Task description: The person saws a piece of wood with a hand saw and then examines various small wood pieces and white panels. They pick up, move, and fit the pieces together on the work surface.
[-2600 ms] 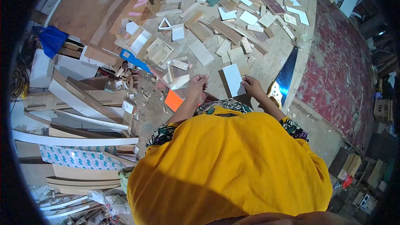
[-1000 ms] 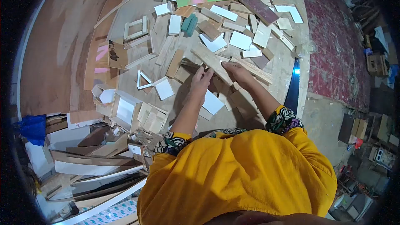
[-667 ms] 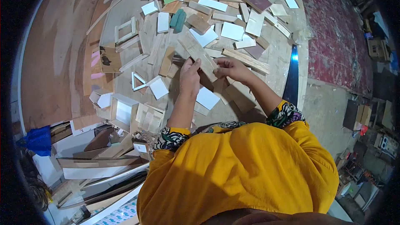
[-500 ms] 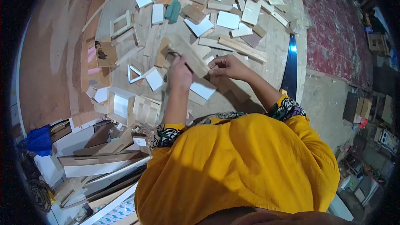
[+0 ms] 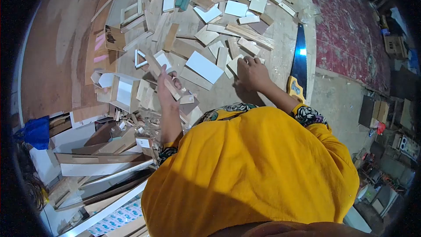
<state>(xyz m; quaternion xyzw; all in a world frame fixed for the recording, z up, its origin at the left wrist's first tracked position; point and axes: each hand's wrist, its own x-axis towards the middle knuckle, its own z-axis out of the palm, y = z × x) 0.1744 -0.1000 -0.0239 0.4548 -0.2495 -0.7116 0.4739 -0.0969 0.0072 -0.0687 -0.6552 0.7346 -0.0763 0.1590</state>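
Note:
My left hand is wrapped around a narrow wooden strip, which slants from upper left down toward my wrist. On the right side of the worktable, my right hand bends its fingers down over a small pale wood piece, gripping its edge; the fingertips are partly hidden. Between both hands lies a white rectangular board. A short wood block sits just beyond my right fingers. Near my left hand is a small white triangular frame.
A handsaw with a yellow handle lies along the table's right side. Many wood offcuts cover the far part, with a green bundle among them. An open wooden box stands at left. Scrap boards are piled at lower left.
My left hand has moved down and left with the wooden strip. My right hand has left that strip, moved slightly right, and come down on a small wood piece. The white board is now uncovered.

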